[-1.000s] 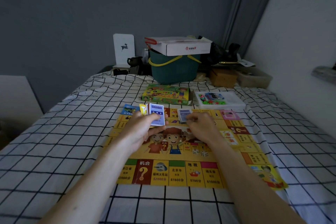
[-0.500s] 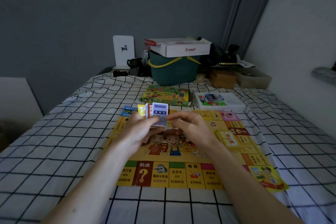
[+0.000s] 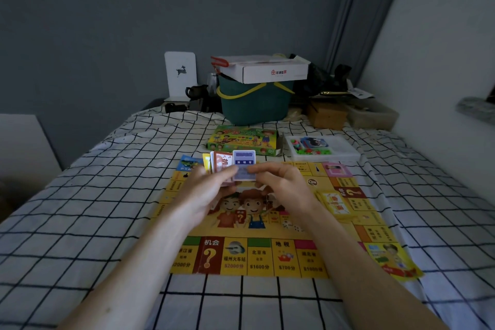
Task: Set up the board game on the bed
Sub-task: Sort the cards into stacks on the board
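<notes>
A yellow game board (image 3: 267,257) lies flat on the checked bed sheet (image 3: 88,217). My left hand (image 3: 206,190) holds a fanned stack of cards (image 3: 222,162) above the board's far half. My right hand (image 3: 284,185) pinches the front blue card (image 3: 244,159) of that stack. A small pile of yellow cards (image 3: 333,202) rests on the board's right side. Two dice (image 3: 293,226) lie near the board's middle. The green game box (image 3: 243,139) and a white tray of small pieces (image 3: 321,149) sit beyond the board.
At the head of the bed stand a dark green basket (image 3: 255,104) with a white carton (image 3: 265,68) on it, a white deer card (image 3: 180,75), a brown box (image 3: 326,115) and a clear container (image 3: 372,115). A white wall (image 3: 442,61) runs along the right.
My right hand left a pile of cards at the board's far middle, came back to the stack in my left hand and now pinches its front blue card. The stack rose slightly.
</notes>
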